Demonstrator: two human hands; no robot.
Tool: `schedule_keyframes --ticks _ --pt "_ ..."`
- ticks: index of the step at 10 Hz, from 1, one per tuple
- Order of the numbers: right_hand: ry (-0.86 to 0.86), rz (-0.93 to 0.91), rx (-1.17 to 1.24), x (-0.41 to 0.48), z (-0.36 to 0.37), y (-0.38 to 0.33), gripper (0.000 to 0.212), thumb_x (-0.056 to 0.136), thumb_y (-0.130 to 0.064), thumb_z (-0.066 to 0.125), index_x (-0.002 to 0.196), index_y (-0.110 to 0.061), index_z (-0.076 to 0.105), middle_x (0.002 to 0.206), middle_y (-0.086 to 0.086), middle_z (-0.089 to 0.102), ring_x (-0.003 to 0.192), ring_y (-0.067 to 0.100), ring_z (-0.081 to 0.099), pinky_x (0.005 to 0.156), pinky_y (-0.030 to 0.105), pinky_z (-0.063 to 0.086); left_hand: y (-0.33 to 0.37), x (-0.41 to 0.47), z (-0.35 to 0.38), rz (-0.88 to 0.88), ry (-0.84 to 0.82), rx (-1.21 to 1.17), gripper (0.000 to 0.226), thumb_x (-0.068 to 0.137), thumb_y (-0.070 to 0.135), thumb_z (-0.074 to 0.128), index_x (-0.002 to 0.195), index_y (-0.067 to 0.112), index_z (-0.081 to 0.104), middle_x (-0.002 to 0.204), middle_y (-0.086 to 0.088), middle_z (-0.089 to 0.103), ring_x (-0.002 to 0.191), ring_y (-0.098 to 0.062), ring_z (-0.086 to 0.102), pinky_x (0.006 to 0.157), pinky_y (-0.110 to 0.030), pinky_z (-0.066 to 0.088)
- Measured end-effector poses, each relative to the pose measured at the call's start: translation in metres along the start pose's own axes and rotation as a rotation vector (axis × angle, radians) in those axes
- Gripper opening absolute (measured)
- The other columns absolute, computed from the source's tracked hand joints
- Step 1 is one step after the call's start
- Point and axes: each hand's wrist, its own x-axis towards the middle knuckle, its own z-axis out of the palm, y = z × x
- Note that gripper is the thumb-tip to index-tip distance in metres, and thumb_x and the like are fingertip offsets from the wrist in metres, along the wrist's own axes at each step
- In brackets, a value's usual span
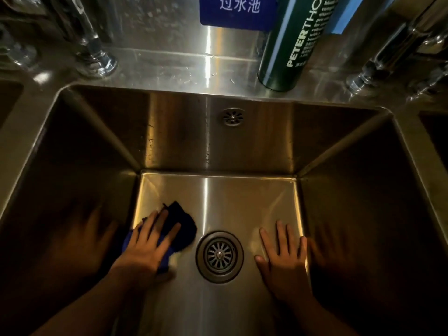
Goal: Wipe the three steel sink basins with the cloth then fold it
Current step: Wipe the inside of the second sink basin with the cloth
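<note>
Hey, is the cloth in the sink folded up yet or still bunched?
Still bunched: the dark blue cloth lies crumpled under the left hand, pressed flat on the basin floor.

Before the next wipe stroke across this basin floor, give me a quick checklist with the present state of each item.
1. Cloth under the left hand, flat on the basin floor: ok.
2. Right hand free of the cloth, palm down right of the drain: ok.
3. Stroke path clear: not ok, the right hand rests on the unwiped side.
4. Drain strainer seated: ok, it looks flush.
5. Green bottle on the back ledge, clear of the basin: ok.
6. Floor left of the drain already clean: cannot tell, glare and dim light.
</note>
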Motion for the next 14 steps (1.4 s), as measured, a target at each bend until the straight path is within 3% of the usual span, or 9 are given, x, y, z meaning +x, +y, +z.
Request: schedule_keyframes --ticks 1,4,6,7,8,10,12,13,14 --pt "-0.005 0.012 -0.007 0.0 -0.003 -0.002 0.065 0.091 -0.061 0.032 0.149 -0.033 0.027 0.158 0.017 0.019 0.145 0.038 0.018 0.11 0.065 0.013 0.009 -0.022 0.006 0.089 -0.021 0.043 0.114 0.043 0.074 0.066 0.137 0.016 0.038 0.143 -0.025 0.037 0.128 -0.046 0.037 0.082 -0.058 0.05" --pt "-0.035 0.037 0.004 0.002 -0.011 -0.006 0.067 0.083 -0.059 0.042 0.142 -0.029 0.044 0.153 0.018 0.031 0.14 0.039 0.028 0.107 0.064 0.019 0.021 -0.062 0.024 0.261 0.092 0.16 0.06 0.097 0.039 0.014 0.151 0.016 0.001 0.157 -0.023 -0.006 0.138 -0.041 0.023 0.095 -0.053 0.042" --pt "-0.078 0.046 -0.007 0.001 -0.014 -0.006 0.067 0.084 -0.06 0.042 0.143 -0.03 0.041 0.155 0.018 0.028 0.142 0.038 0.026 0.108 0.063 0.018 0.007 -0.024 0.017 0.107 0.108 0.023 0.078 0.079 0.055 0.04 0.148 0.022 0.022 0.15 -0.02 0.033 0.132 -0.041 0.035 0.101 -0.053 0.031" --pt "-0.073 0.043 -0.006 0.002 -0.01 -0.005 0.068 0.085 -0.061 0.042 0.145 -0.031 0.038 0.155 0.018 0.026 0.143 0.038 0.023 0.108 0.063 0.018 -0.012 0.027 0.001 -0.128 0.079 -0.048 0.087 0.072 0.055 0.034 0.149 0.014 0.021 0.148 -0.023 0.031 0.131 -0.045 0.04 0.099 -0.061 0.04" --pt "-0.066 0.036 -0.015 0.002 -0.008 -0.004 0.068 0.087 -0.062 0.039 0.148 -0.033 0.03 0.158 0.016 0.019 0.145 0.037 0.016 0.11 0.063 0.013 -0.037 0.063 0.001 -0.259 0.049 -0.102 0.091 0.07 0.064 0.016 0.147 0.019 0.002 0.158 -0.014 -0.004 0.146 -0.035 -0.004 0.113 -0.059 0.012" --pt "-0.103 0.046 0.007 0.001 -0.015 -0.006 0.064 0.092 -0.062 0.033 0.149 -0.033 0.028 0.157 0.017 0.02 0.145 0.038 0.019 0.11 0.064 0.015 -0.028 0.064 -0.004 -0.333 0.0 -0.108 0.092 0.071 0.066 0.015 0.15 0.02 0.011 0.16 -0.014 0.001 0.145 -0.038 0.006 0.109 -0.057 0.023" --pt "-0.127 0.048 0.038 -0.002 -0.044 -0.011 0.06 0.09 -0.054 0.035 0.143 -0.027 0.043 0.152 0.02 0.033 0.14 0.037 0.031 0.105 0.061 0.029 0.024 -0.007 -0.013 -0.264 -0.122 -0.044 0.052 0.081 0.038 0.032 0.123 0.009 0.042 0.117 -0.035 0.06 0.08 -0.051 0.064 0.05 -0.05 0.055" --pt "-0.119 0.083 0.057 -0.004 -0.063 -0.014 0.056 0.089 -0.05 0.039 0.139 -0.026 0.049 0.148 0.02 0.039 0.139 0.037 0.032 0.107 0.057 0.028 0.045 -0.039 -0.009 -0.054 0.015 -0.133 0.051 0.092 0.015 0.029 0.139 -0.004 0.021 0.118 -0.029 0.062 0.093 -0.046 0.066 0.06 -0.046 0.059" --pt "-0.167 0.106 0.087 -0.005 -0.077 -0.011 0.059 0.093 -0.043 0.043 0.148 -0.025 0.031 0.157 0.021 0.018 0.145 0.039 0.014 0.112 0.059 0.016 -0.003 -0.048 -0.042 0.298 0.262 0.229 0.069 0.088 -0.005 0.045 0.141 -0.013 0.001 0.076 0.025 0.071 0.062 0.011 0.065 0.053 -0.001 0.044"
